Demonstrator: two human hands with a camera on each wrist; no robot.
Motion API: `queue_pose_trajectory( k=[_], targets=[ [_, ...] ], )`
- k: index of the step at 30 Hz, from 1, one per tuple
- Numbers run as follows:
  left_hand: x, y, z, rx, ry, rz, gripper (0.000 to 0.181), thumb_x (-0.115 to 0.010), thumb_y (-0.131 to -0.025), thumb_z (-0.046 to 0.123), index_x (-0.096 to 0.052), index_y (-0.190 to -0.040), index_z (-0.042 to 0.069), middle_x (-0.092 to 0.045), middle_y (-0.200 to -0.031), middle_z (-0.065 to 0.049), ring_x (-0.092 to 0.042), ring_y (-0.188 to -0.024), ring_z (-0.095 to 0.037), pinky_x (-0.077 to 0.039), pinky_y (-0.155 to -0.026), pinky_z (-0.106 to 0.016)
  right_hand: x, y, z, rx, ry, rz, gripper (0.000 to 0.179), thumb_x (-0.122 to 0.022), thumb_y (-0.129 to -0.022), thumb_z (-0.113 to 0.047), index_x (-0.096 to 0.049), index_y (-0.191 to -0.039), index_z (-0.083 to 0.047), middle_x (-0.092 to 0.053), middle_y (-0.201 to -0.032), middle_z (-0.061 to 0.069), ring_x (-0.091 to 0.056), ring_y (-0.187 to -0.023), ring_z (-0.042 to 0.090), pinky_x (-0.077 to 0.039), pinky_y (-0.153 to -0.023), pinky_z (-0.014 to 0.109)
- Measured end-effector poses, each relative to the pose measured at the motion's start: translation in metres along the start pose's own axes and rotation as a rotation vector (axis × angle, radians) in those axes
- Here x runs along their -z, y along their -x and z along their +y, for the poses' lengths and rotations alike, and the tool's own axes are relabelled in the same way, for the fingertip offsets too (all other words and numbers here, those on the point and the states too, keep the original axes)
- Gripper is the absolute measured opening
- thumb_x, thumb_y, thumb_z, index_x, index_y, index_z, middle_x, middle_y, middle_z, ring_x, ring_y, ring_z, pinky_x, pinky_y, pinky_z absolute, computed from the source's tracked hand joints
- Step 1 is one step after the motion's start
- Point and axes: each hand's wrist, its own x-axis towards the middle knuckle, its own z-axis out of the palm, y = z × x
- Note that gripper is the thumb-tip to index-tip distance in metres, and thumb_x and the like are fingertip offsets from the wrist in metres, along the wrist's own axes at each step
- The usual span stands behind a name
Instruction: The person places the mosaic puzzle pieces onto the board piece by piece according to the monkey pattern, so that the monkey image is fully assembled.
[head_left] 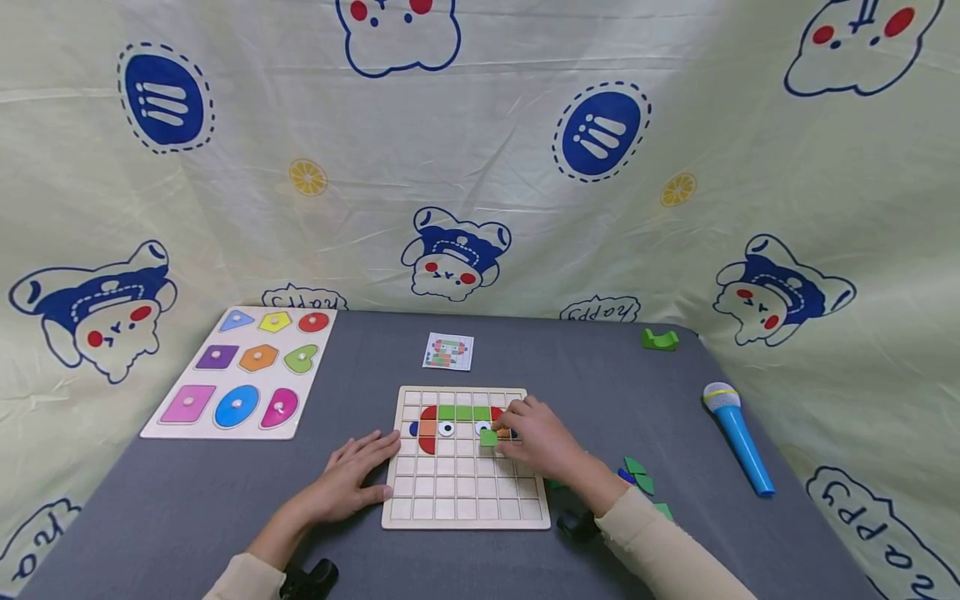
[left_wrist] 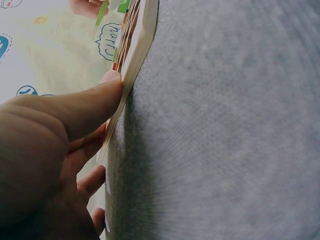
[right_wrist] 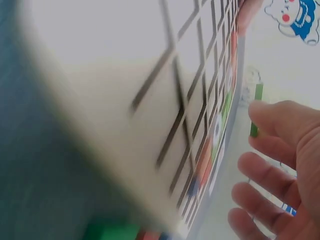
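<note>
A wooden grid board (head_left: 465, 510) lies on the grey table, with coloured tiles set in its upper rows. Green square tiles (head_left: 463, 413) form a bar there, above two eye tiles (head_left: 446, 428) and red rounded pieces. My left hand (head_left: 348, 477) rests against the board's left edge, its thumb (left_wrist: 112, 82) touching the rim and its fingers extended. Over the right part of the board, my right hand (head_left: 536, 437) pinches a green square tile (head_left: 488, 438) between thumb and index finger. In the right wrist view that tile (right_wrist: 259, 92) is edge-on, raised off the grid.
A picture card (head_left: 448, 352) lies behind the board. To the left is a shape puzzle (head_left: 258, 392). Loose green pieces (head_left: 637, 468) lie beside the right forearm. A blue microphone (head_left: 742, 442) and a green curved block (head_left: 660, 339) are farther right.
</note>
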Motion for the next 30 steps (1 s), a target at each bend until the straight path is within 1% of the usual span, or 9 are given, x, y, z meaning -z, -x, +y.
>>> queue_pose_trajectory(
  k=[2, 6, 11, 15, 24, 30],
  targets=[
    [0.000, 0.000, 0.000, 0.002, 0.000, 0.001, 0.065, -0.065, -0.088, 0.028, -0.039, -0.144, 0.007, -0.035, -0.153, -0.010, -0.023, -0.142, -0.040, -0.009, -0.108, -0.067, -0.003, -0.005, -0.006, 0.012, 0.010, 0.004, 0.018, -0.074, -0.079, -0.027, -0.073, -0.095, -0.019, -0.060, -0.088, -0.004, -0.042, -0.077, 0.011, -0.037, -0.068, 0.027],
    [-0.001, 0.000, -0.001, 0.006, -0.001, 0.004, 0.065, -0.065, -0.087, 0.027, -0.040, -0.144, 0.008, -0.035, -0.153, -0.009, -0.023, -0.142, -0.039, -0.009, -0.109, -0.066, -0.010, -0.016, -0.018, 0.026, 0.043, -0.005, 0.015, -0.072, -0.078, -0.026, -0.072, -0.092, -0.021, -0.060, -0.086, -0.004, -0.043, -0.076, 0.012, -0.038, -0.066, 0.027],
    [-0.003, 0.000, -0.002, 0.015, 0.007, 0.002, 0.065, -0.066, -0.087, 0.027, -0.040, -0.144, 0.009, -0.035, -0.153, -0.008, -0.023, -0.143, -0.038, -0.008, -0.110, -0.065, -0.016, -0.027, -0.031, -0.002, 0.048, -0.066, 0.016, -0.071, -0.079, -0.029, -0.072, -0.093, -0.022, -0.061, -0.089, -0.004, -0.046, -0.080, 0.013, -0.039, -0.069, 0.029],
    [-0.003, 0.000, -0.003, 0.012, 0.009, 0.002, 0.065, -0.066, -0.087, 0.028, -0.040, -0.144, 0.008, -0.035, -0.153, -0.009, -0.023, -0.143, -0.038, -0.008, -0.109, -0.066, -0.019, -0.034, -0.038, -0.025, 0.066, -0.108, 0.017, -0.071, -0.080, -0.029, -0.073, -0.096, -0.023, -0.062, -0.093, -0.004, -0.046, -0.083, 0.013, -0.038, -0.069, 0.027],
    [-0.002, 0.000, -0.003, 0.003, -0.003, 0.006, 0.065, -0.065, -0.087, 0.029, -0.040, -0.144, 0.008, -0.035, -0.153, -0.009, -0.024, -0.142, -0.039, -0.009, -0.109, -0.066, -0.023, -0.040, -0.046, -0.040, 0.087, -0.141, 0.018, -0.070, -0.081, -0.032, -0.073, -0.097, -0.024, -0.061, -0.093, -0.005, -0.045, -0.084, 0.013, -0.041, -0.073, 0.030],
    [-0.001, 0.000, -0.002, -0.001, -0.003, 0.005, 0.065, -0.065, -0.088, 0.030, -0.040, -0.144, 0.008, -0.035, -0.152, -0.010, -0.024, -0.142, -0.039, -0.009, -0.109, -0.066, -0.024, -0.040, -0.048, -0.039, 0.094, -0.142, 0.019, -0.069, -0.081, -0.033, -0.073, -0.097, -0.024, -0.061, -0.093, -0.005, -0.045, -0.083, 0.013, -0.041, -0.074, 0.030]
  ],
)
